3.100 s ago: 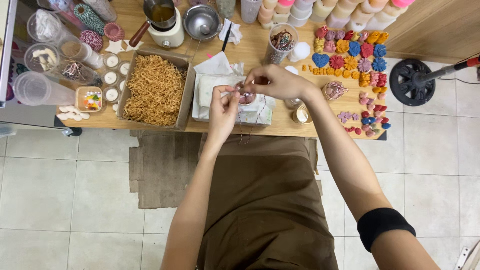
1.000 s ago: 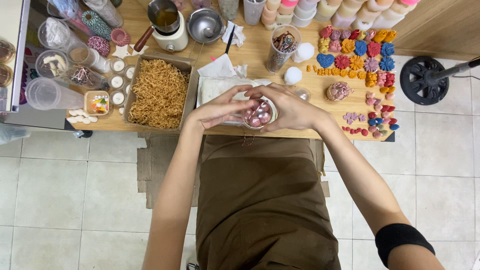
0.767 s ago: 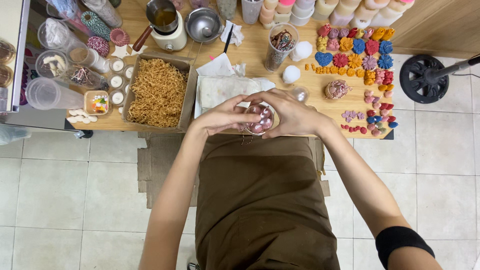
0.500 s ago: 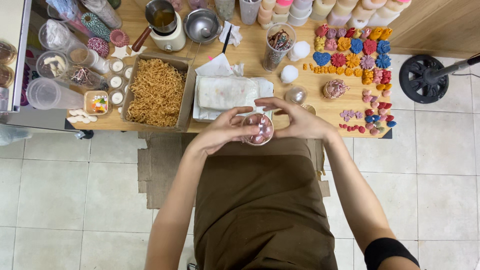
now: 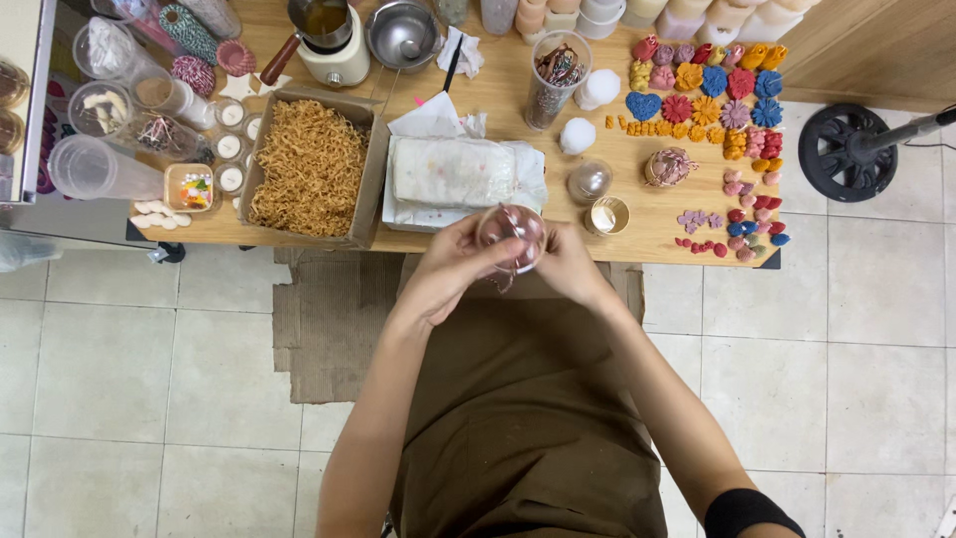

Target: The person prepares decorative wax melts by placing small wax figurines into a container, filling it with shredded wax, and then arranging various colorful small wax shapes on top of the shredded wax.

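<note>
— Pinkish and see-through, that's how the small round ball (image 5: 512, 235) looks from the head camera; thin pale strands cross its surface and a bit of string hangs under it.

— Who has it?

— Both hands. The left hand (image 5: 453, 267) curls round the ball's left side, fingers wrapped close against it. The right hand (image 5: 570, 267) closes on its right side, fingertips pressed to the shell. The ball sits between them, just over the near edge of the tabletop (image 5: 498, 90), above the brown apron.

— What lies beyond the hands?

— Straight ahead of them, a folded white cloth (image 5: 458, 171) on crumpled paper. Ahead and to the left of the left hand, a cardboard tray of golden-brown shredded filling (image 5: 311, 169). Further left, small white tealights (image 5: 231, 147), clear plastic cups (image 5: 80, 167) and a little box of coloured bits (image 5: 189, 189).

— And on the right?

— Just ahead of the right hand, a clear dome-shaped half shell (image 5: 590, 181) and a small gold cup (image 5: 603, 215). Beyond those, a white pompom (image 5: 578, 135) and a tall clear tumbler (image 5: 554, 78) of sticks. Further right, rows of coloured flower-shaped pieces (image 5: 709, 90) in red, orange, blue and pink, plus another wrapped pink ball (image 5: 667, 167).

— Anything in the way?

— The fingers hide much of the ball's sides. At the tabletop's far edge stand a steel bowl (image 5: 402, 34) and a pot with a wooden handle (image 5: 324, 30). On the tiled floor to the right stands a black fan base (image 5: 846, 151).
</note>
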